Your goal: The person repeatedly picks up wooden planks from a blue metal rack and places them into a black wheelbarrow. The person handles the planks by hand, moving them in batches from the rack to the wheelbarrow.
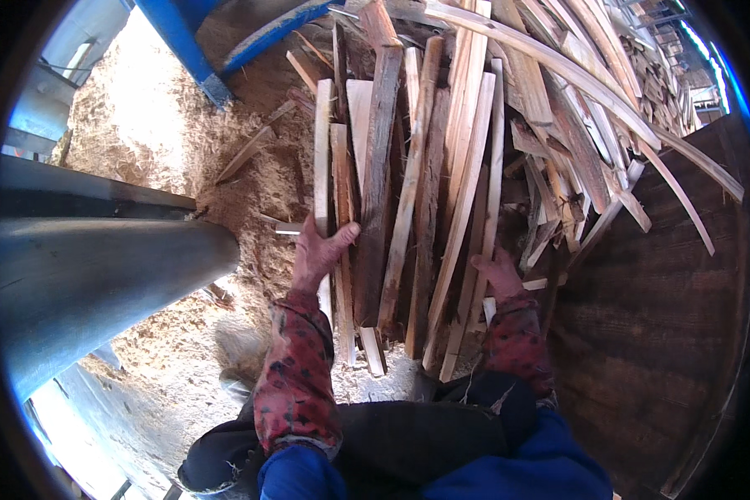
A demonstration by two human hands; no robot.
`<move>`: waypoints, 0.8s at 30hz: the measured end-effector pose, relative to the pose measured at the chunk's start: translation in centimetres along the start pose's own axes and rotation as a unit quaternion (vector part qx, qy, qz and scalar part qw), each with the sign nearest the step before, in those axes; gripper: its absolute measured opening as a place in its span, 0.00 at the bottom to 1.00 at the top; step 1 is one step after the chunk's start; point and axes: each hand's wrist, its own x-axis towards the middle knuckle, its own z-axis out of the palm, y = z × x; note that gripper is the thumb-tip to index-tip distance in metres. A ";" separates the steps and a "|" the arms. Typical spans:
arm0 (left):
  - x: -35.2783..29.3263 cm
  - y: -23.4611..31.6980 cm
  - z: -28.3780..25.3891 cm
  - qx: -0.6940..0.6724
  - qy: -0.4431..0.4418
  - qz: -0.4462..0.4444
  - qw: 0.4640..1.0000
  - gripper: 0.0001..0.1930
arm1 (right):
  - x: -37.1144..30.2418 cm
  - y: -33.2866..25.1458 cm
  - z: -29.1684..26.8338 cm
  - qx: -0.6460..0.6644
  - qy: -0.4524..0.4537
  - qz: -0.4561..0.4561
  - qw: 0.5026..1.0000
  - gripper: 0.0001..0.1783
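A bundle of long wood strips [381,192], some with dark bark edges, lies lengthwise in front of me. At the bundle's left side, my left hand [318,252] presses against the outer strips, its thumb stretched across their top and its fingers apart from it. My right hand [500,273] is against the right side, thumb toward the strips; its fingers are mostly hidden between the bundle and the wood beyond. The two hands flank the bundle from opposite sides. Red patterned sleeves [296,367] cover both forearms.
More loose slats [575,108] are heaped at the far right, several jutting out over a dark brown board [650,317]. A thick metal pipe [117,262] reaches in from the left. Sawdust [175,125] covers the ground, and a blue metal frame [183,50] stands far left.
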 end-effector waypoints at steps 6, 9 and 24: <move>2.0 -0.2 -0.7 0.032 -0.020 -0.041 0.998 0.41 | 2.0 0.8 0.1 0.309 -0.056 0.048 0.948 0.30; 2.7 -1.0 -1.1 0.018 -0.041 -0.039 0.998 0.42 | 2.0 1.1 0.0 0.293 -0.004 0.083 0.952 0.33; 0.9 0.5 0.4 -0.124 -0.097 -0.077 0.985 0.44 | -1.1 -1.8 3.9 0.289 -0.121 0.010 0.950 0.38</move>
